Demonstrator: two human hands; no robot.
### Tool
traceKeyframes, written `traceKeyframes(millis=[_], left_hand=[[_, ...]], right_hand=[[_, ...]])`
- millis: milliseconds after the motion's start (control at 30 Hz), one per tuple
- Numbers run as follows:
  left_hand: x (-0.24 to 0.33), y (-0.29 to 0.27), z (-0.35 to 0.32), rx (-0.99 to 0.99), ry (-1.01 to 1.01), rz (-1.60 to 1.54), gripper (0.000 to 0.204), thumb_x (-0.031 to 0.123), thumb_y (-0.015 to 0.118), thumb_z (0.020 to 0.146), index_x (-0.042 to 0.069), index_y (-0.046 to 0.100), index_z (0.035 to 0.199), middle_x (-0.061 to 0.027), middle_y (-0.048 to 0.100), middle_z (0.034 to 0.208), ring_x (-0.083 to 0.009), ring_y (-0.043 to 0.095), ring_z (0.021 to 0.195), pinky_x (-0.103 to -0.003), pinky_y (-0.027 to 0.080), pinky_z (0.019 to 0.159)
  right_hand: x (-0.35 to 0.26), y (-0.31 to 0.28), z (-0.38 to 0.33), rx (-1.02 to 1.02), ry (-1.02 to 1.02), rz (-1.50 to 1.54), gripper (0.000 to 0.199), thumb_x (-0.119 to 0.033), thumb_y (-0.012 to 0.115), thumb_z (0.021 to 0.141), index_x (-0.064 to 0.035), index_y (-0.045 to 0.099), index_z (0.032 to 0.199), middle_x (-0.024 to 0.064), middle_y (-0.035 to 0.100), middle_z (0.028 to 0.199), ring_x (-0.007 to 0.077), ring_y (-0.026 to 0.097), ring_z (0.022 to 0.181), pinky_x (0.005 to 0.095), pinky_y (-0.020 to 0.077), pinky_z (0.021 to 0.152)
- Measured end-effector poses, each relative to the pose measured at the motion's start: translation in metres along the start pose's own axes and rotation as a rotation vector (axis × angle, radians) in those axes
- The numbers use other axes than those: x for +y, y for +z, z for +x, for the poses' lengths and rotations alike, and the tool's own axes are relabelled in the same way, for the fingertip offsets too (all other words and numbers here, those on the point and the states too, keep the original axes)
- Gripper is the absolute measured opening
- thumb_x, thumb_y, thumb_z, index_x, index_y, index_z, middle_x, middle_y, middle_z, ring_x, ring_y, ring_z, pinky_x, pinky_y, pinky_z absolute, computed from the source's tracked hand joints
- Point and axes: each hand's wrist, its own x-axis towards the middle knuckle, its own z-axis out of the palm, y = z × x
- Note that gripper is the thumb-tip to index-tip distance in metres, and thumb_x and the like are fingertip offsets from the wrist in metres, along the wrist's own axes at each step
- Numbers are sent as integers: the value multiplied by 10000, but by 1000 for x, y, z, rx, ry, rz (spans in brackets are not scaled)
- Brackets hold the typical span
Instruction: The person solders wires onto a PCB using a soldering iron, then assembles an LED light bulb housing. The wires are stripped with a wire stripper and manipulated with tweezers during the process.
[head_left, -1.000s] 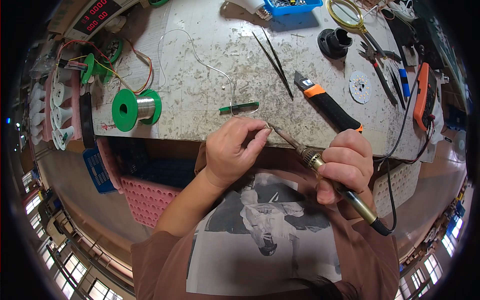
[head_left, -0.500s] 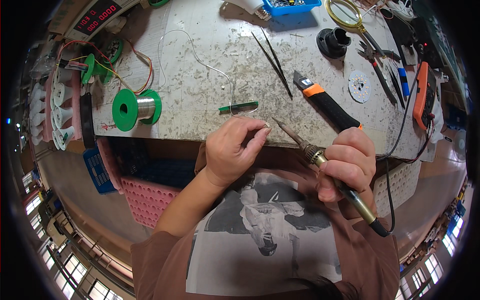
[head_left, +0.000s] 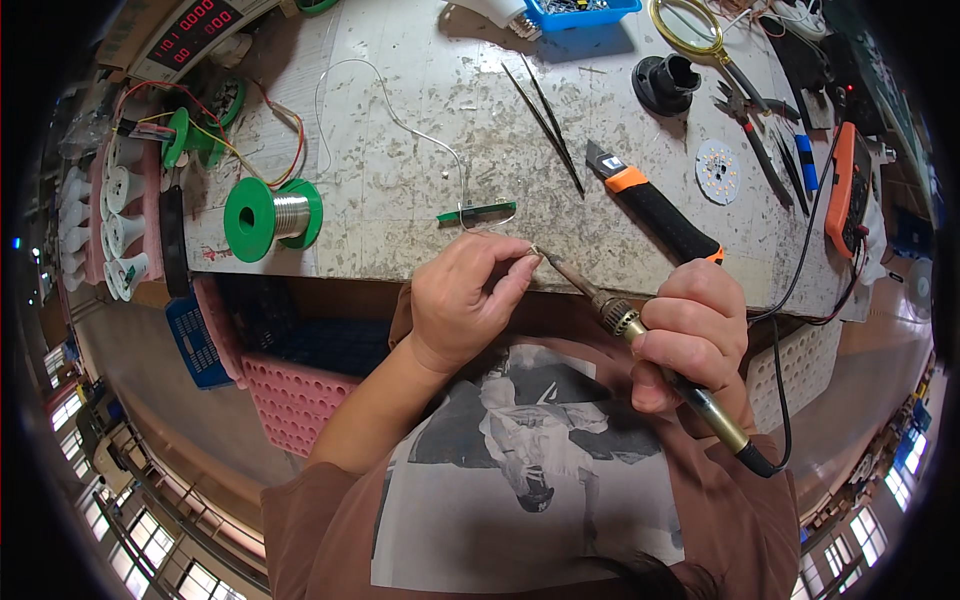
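Note:
My left hand (head_left: 462, 298) is closed in a pinch at the table's front edge. Between its thumb and forefinger is a tiny pale piece (head_left: 536, 250), too small to name. Wrapped round the handle of a soldering iron (head_left: 618, 314) is my right hand (head_left: 695, 325). The iron's tip reaches the tiny piece at my left fingertips; whether the two touch is hard to tell. Just beyond my left hand lies a narrow green strip (head_left: 476, 214) with a thin wire loop. A thin solder wire (head_left: 388, 100) curves over the table and down to this strip.
A green solder spool (head_left: 250, 220) stands at left. Black tweezers (head_left: 545, 122), an orange-black utility knife (head_left: 650, 205), a round LED board (head_left: 718, 172), a black socket-like part (head_left: 665, 85), pliers (head_left: 757, 150) and an orange multimeter (head_left: 848, 190) lie beyond and to the right.
My right hand has moved slightly left, bringing the soldering iron's tip to the tiny piece in my left fingers. My left hand has barely moved.

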Motion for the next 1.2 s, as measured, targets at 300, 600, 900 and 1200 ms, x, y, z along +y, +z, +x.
traceKeyframes(millis=[300,600,900,1200], left_hand=[[0,1,0,7,11,1,151,5,802,792,6,698,902,-83,677,780,-168,627,651,-270,489,584],[-1,0,-3,-4,-15,-17,145,-18,778,818,-6,696,937,-73,671,791,-126,623,638,-244,485,574],[0,-1,-4,-22,-68,-25,118,-26,742,857,-19,695,965,-69,665,804,-107,639,628,-227,488,566],[8,0,-1,-32,-187,-56,111,43,760,835,38,708,933,-103,697,840,-239,674,722,-316,530,636]], right_hand=[[2,-1,0,13,5,-27,296,-355,646,936,-75,610,848,22,577,693,187,545,557,303,379,480],[0,-6,-2,35,39,-55,304,-363,668,919,-72,614,850,25,576,690,199,535,565,304,381,486],[3,-5,-6,64,3,-16,253,-314,675,911,-69,617,881,33,585,699,196,539,568,302,394,492],[22,31,-11,93,228,89,383,78,717,727,-55,690,1085,139,682,952,266,688,775,327,560,657]])
